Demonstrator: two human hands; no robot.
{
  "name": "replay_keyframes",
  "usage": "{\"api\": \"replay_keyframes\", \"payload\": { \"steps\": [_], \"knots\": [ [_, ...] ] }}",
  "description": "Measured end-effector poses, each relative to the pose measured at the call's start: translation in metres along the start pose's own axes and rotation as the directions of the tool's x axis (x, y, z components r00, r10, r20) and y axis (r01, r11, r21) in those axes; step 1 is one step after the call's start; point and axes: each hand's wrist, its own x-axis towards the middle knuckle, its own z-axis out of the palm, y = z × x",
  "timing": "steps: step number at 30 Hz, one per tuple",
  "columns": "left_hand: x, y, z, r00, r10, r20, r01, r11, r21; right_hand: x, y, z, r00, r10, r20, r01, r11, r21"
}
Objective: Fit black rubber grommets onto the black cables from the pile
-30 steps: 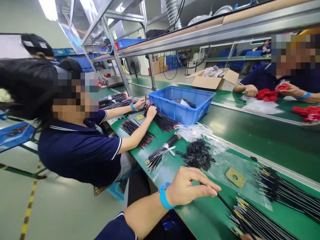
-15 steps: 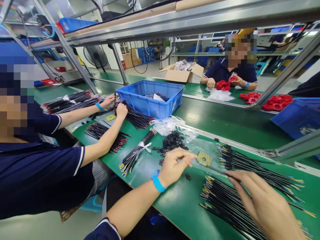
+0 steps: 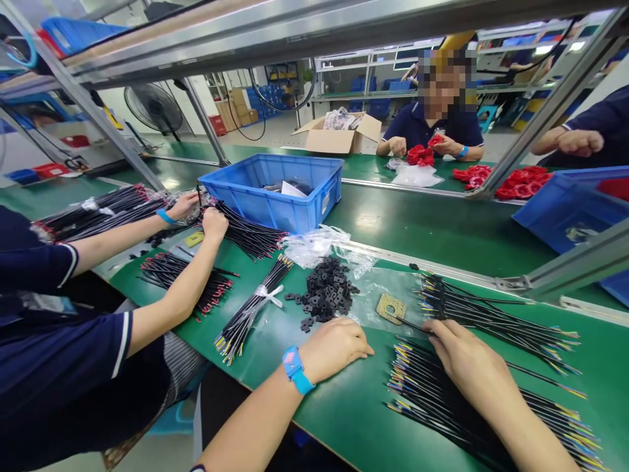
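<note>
My right hand (image 3: 462, 354) pinches a thin black cable (image 3: 413, 324), whose end lies at a yellow sponge (image 3: 391, 308) with a hole, on clear plastic. Palm down on the green table, my left hand (image 3: 337, 347) has its fingertips together near the spot where small black parts were; what they hold, if anything, is hidden. Just beyond it is a pile of small black parts (image 3: 328, 288). Black cables with coloured wire ends (image 3: 442, 393) lie under and beside my right hand, and another bunch (image 3: 481, 314) lies behind it.
A tied cable bundle (image 3: 253, 308) and white ties (image 3: 317, 246) lie left of the pile, before a blue bin (image 3: 275, 196). A co-worker's hands (image 3: 215, 224) handle cables at left. Across the table a person holds red parts (image 3: 420, 156). A metal frame post (image 3: 535, 124) rises at right.
My left hand has lowered to the table beside the black parts. My right hand has brought the cable's end to the sponge. The view has shifted, and another person's hand shows at far right.
</note>
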Motion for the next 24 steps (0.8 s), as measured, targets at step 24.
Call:
{"api": "replay_keyframes", "payload": {
  "steps": [24],
  "knots": [
    [-0.003,0.006,-0.015,0.972,-0.194,0.134,0.210,0.971,-0.112,0.012,-0.023,-0.078,0.986,-0.065,-0.155,0.105,0.959,0.263]
  ]
}}
